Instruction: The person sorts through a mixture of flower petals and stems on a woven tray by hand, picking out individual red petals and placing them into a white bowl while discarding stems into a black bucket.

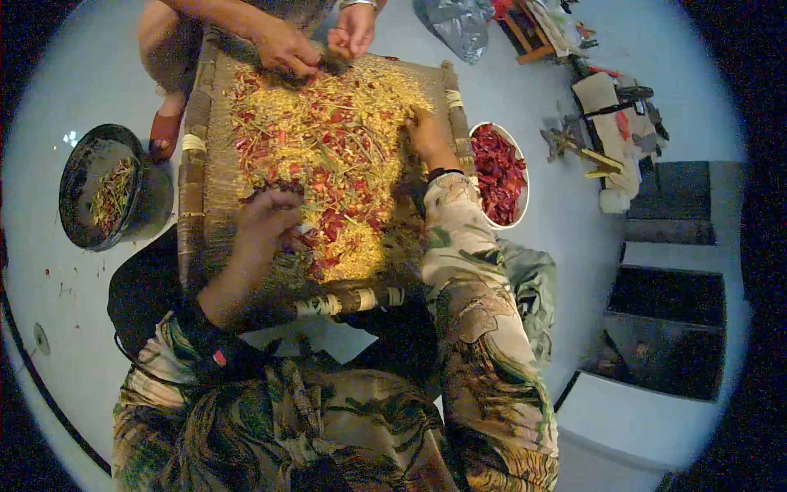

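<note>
The bowl (526,189) is well filled with red chillies, yet the tray (193,172) lies thick with unsorted mix, the left hand (266,220) curled over pods near its near edge, the right hand (426,135) at its right edge, hold impossible to tell.

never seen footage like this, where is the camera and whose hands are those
There is no machine: one camera on a person's head looks down through a rounded lens. The left hand and right hand are the wearer's, both in a mix of yellow seeds, red chilli bits and stems on a woven tray. Whether they grip anything is unclear. A second person's hands are at the far edge. A black bucket sits left, a bowl of red chillies right.
</note>
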`<state>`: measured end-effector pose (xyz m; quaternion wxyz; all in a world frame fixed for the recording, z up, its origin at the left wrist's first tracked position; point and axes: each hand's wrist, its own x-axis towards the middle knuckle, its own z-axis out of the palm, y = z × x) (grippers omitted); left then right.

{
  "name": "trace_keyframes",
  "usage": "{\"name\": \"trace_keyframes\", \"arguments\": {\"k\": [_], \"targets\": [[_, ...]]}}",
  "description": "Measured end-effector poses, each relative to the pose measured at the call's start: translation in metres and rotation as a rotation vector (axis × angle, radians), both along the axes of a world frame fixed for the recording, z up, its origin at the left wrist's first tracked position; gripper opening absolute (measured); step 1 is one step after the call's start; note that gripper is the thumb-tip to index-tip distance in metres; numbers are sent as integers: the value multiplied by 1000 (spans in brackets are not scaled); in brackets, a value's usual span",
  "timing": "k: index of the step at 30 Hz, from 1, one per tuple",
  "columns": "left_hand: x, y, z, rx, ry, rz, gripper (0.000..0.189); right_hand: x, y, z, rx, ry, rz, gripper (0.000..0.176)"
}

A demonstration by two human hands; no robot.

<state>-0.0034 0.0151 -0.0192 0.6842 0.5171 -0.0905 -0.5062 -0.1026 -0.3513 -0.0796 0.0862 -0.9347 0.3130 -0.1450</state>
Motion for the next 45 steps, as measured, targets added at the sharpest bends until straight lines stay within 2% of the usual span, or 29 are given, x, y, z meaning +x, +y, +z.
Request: {"name": "trace_keyframes", "arguments": {"k": [4, 5, 8, 11, 14, 17, 20, 21, 24, 25, 28, 29, 32, 36, 39, 42, 45], "targets": [[0, 1, -8, -30, 25, -33, 15, 10, 14, 7, 78, 243, -112, 30], [-1, 2, -3, -42, 22, -25, 14, 9, 24, 12, -17, 236, -128, 22], [-3, 3, 13, -52, 13, 1, 14, -2, 20, -8, -26, 128, -88, 20], [-5, 6, 13, -65, -15, 1, 14, -19, 31, -6, 47, -107, -46, 17], [-8, 5, 19, -45, -6, 6, 14, -31, 38, -5, 743, -338, -173, 15], [-10, 5, 22, 1, -76, -26, 14, -24, 75, 30, 1180, -497, -205, 20], [-11, 4, 13, 8, -144, -48, 14, -9, 82, 18, 931, -327, -48, 25], [-11, 3, 9, 5, -159, -47, 14, -4, 85, 18, 570, -136, -12, 28], [-6, 4, 6, 34, -39, -86, 14, 6, 98, 0, 154, -130, 176, 34], [-6, 4, 5, 15, -54, -76, 14, 6, 106, 2, 242, -101, 172, 32], [-2, 3, 6, -19, -85, -56, 14, 2, 130, 8, 228, 33, 230, 28], [-2, 4, 8, -11, -86, -61, 15, -3, 138, 14, 385, 69, 283, 21], [-4, 6, 9, -57, -85, -54, 16, -30, 151, 29, 386, 249, 452, 17], [-8, 8, 8, -66, -128, -23, 16, -68, 123, 18, 430, -14, 180, 18], [-6, 7, 7, -36, -123, -58, 15, -75, 110, 43, 1119, -266, -170, 24], [-5, 3, 5, 6, -153, -27, 15, -70, 121, 68, 1281, -461, -209, 30], [-4, 4, 7, -29, -129, -27, 15, -64, 125, 70, 1320, -408, -217, 32]]}}
